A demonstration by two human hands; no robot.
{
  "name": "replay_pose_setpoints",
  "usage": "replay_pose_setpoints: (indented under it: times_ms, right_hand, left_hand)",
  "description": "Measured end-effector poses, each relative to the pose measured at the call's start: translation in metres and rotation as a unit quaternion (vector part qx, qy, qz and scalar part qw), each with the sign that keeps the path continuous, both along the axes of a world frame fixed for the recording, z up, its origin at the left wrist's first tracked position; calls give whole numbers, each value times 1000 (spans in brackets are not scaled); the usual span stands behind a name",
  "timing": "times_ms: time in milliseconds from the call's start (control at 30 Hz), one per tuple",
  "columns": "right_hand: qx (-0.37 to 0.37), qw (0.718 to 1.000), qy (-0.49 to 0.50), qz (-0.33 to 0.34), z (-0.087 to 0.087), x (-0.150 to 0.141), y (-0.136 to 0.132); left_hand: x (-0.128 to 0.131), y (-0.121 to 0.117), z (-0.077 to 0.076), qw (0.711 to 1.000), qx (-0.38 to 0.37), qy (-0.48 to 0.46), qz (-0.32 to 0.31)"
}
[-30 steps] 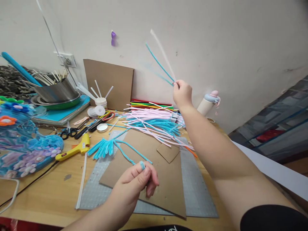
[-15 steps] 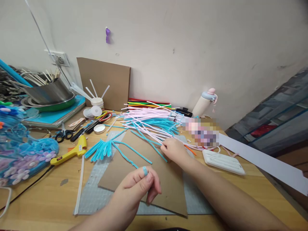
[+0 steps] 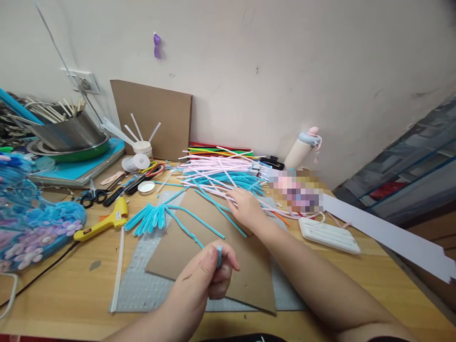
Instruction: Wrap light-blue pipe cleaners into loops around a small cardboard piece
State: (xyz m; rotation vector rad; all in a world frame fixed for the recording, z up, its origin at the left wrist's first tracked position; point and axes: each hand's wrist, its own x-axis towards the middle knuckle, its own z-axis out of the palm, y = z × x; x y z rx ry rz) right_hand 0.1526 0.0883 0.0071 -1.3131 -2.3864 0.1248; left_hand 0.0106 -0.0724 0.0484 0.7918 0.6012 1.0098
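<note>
My left hand (image 3: 210,270) is closed in a pinch on the end of a blue pipe cleaner (image 3: 194,223) that trails back to a fan of looped blue pipe cleaners (image 3: 146,219). It hovers over a brown cardboard sheet (image 3: 245,275) on a grey cutting mat (image 3: 138,285). My right hand (image 3: 244,206) rests on the near edge of a pile of pink and blue pipe cleaners (image 3: 221,178), fingers curled down among the strands. What it grips, if anything, is hidden.
A yellow glue gun (image 3: 103,223), a white rod (image 3: 117,270) and black scissors (image 3: 90,195) lie to the left. A blue flower craft piece (image 3: 32,228) sits far left, a metal pot (image 3: 67,130) behind it. A white bottle (image 3: 302,147) and a white flat device (image 3: 329,236) are at right.
My right hand came down from the air with blue and white strands to the pile, then slid slightly left. My left hand tightened its pinch and turned.
</note>
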Motion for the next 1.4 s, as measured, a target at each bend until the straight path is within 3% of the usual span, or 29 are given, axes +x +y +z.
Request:
replay_pose_setpoints:
  times_ms: [100, 300, 433, 533, 600, 667, 733, 833, 900, 1000, 1200, 1267, 1400]
  right_hand:
    - [-67, 998, 7, 18, -9, -26, 1]
    - [-93, 995, 14, -13, -21, -44, 13]
    - [-80, 995, 53, -6, 1, -34, 11]
    - [-59, 985, 158, 24, 30, -20, -7]
    - [-73, 967, 243, 34, 50, -8, -26]
    - [-135, 945, 296, 32, 66, 3, -46]
    - [-251, 891, 375, 37, 76, 13, -63]
    - [-396, 785, 472, 60, 79, 21, -80]
    - [-425, 754, 497, 65, 76, 23, -85]
    - [-391, 778, 488, 58, 69, 23, -85]
    - [-247, 908, 335, 44, 65, 30, -83]
    - [-236, 916, 318, 61, 66, 30, -85]
    - [-240, 889, 370, 122, 69, 27, -89]
  left_hand:
    - [3, -3, 2, 1000, 1, 19, 1]
    - [3, -9, 11, 991, 80, 105, -3]
    - [-2, -3, 11, 990, 93, 110, 8]
    - [-5, 8, 13, 992, 48, 89, 76]
    - [-7, 17, 19, 987, 30, 73, 143]
    - [-7, 28, 27, 980, 29, 57, 190]
    - [-6, 37, 37, 975, 27, 39, 219]
    - [-1, 47, 47, 972, 36, 33, 229]
    - [3, 51, 51, 971, 55, 40, 227]
    - [11, 57, 53, 971, 74, 50, 220]
    - [17, 60, 43, 980, 59, 71, 178]
    - [18, 58, 35, 980, 59, 94, 166]
    - [19, 53, 22, 971, 82, 139, 178]
